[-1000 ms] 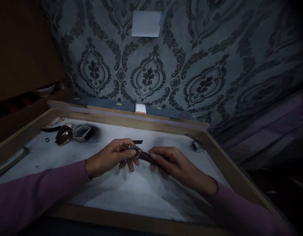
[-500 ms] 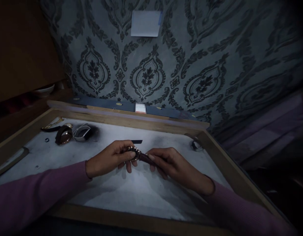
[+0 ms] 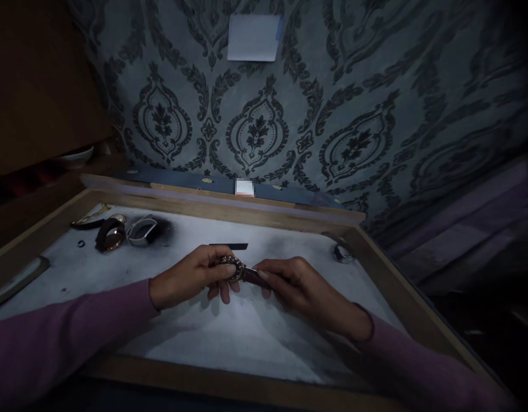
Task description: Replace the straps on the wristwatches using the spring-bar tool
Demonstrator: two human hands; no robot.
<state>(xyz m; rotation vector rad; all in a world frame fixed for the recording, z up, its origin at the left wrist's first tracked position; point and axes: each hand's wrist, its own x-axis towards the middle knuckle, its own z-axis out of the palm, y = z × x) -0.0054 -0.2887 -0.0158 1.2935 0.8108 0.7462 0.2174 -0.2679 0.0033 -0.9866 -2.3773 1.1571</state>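
A wristwatch with a dark dial, a shiny rim and a dark reddish-brown strap is held above the white-lined tray. My left hand is closed on the watch case, its thumb over the dial's edge. With thumb and fingers, my right hand pinches the strap. A thin bright line runs along the strap by the right fingertips; I cannot tell what it is. Just behind the left hand lies a flat dark strip, partly covered by the fingers.
At the tray's back left lie a brown-strapped watch, a grey-strapped watch and a gold-coloured one. Another watch sits at the back right. A curved band rests by the left edge. Raised wooden rims surround the tray.
My right fingers have shifted slightly on the strap, and a thin bright line now shows there. More of the dark strip is visible behind my left hand. The watch stays in place.
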